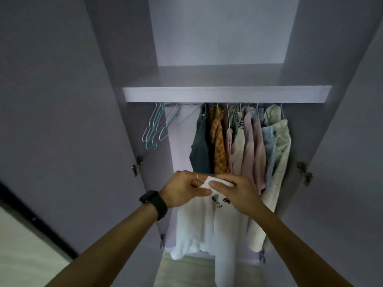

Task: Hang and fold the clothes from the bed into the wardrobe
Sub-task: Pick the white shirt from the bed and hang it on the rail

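A white garment (209,228) with a small dark print on its chest hangs down in front of the open wardrobe (226,94). My left hand (182,190) and my right hand (234,192) both grip its top edge at the collar, close together. Behind them, several clothes (240,139) hang on hangers from the rail under the shelf. A bunch of bare wire hangers (155,127), white and teal, hangs at the rail's left end. Whether a hanger is inside the white garment I cannot tell.
Both wardrobe doors stand open, the left door (62,121) and the right door (352,141) flanking my arms. Bare rail shows between the hangers and the clothes. Wooden floor (186,270) lies below the garment.
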Demonstrator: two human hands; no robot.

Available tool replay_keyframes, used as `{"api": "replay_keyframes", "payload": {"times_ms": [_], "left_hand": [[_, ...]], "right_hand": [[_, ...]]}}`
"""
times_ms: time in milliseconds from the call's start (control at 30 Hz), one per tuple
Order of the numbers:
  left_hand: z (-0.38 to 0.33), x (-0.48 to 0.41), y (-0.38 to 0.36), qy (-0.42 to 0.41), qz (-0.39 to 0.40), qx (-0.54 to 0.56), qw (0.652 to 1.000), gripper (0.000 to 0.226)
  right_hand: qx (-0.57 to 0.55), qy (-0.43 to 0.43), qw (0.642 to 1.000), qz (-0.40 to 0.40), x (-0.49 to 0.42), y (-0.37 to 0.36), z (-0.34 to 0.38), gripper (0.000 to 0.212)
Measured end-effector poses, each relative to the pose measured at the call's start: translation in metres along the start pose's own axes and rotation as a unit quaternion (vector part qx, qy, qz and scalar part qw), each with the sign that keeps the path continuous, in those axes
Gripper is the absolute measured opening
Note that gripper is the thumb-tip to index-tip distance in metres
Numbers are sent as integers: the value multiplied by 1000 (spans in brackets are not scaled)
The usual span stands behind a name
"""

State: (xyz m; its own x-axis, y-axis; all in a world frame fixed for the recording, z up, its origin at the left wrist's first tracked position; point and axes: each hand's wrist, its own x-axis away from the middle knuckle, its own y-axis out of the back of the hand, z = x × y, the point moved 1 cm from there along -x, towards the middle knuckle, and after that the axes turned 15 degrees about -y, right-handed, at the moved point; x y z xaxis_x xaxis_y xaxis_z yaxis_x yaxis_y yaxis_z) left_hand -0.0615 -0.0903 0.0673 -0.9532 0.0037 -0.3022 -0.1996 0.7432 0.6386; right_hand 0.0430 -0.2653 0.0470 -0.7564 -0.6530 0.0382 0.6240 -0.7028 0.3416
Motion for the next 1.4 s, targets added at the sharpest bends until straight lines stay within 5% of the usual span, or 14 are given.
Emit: {"api": "replay_keyframes", "payload": {"times_ms": [167,333,633,867,1067,1167,1300,1400], "left_hand": [[15,20,37,49,-98,-109,988,19],[39,31,68,89,-83,-258,958,34],[74,20,143,76,4,-571,818,43],[153,7,184,197,64,-712,671,48],[182,9,186,153,52,-808,567,66],[199,11,186,140,37,-824,548,62],[205,8,186,126,6,-840,528,58],[208,8,185,118,3,-837,535,54]], "right_hand": [[-5,32,998,45,-28,-32,27,15],[11,36,999,23,-64,-61,40,12],[60,-33,998,-11,-159,-103,55,9],[130,-85,986,-54,-295,-148,49,57],[109,-103,982,-110,-373,-199,35,88],[96,-113,980,-131,-395,-221,26,82],[77,-99,980,-158,-414,-223,20,42],[68,-98,978,-173,-418,-213,18,39]]}}
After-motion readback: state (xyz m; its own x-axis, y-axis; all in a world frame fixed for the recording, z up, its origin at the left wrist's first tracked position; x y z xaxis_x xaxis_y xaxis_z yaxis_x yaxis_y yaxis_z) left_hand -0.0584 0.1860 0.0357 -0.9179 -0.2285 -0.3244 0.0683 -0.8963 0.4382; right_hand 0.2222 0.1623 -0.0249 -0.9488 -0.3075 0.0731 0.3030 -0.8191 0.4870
